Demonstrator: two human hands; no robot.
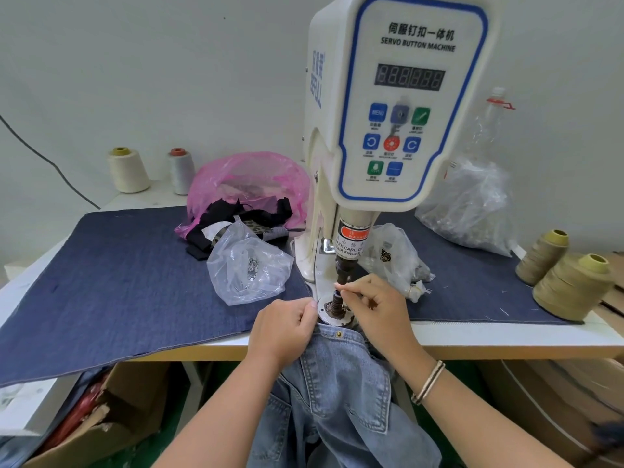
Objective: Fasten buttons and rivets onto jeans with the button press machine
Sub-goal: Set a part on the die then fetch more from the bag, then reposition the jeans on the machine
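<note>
A white servo button machine [398, 106] stands at the middle of the table, its dark punch [341, 275] pointing down at the round die [334, 314]. Light blue jeans [337, 383] hang from the table's front edge, with one brass rivet [338, 333] set near their top edge. My left hand [283, 329] grips the jeans' top edge just left of the die. My right hand [374, 305] pinches a small metal part at the punch tip, above the die.
A clear bag of metal buttons [250, 268] lies left of the machine, a pink bag [250, 184] with dark scraps behind it. More clear bags [469, 204] sit at the right. Thread cones [570, 285] stand at the right edge, others at the back left. Dark denim [128, 271] covers the table.
</note>
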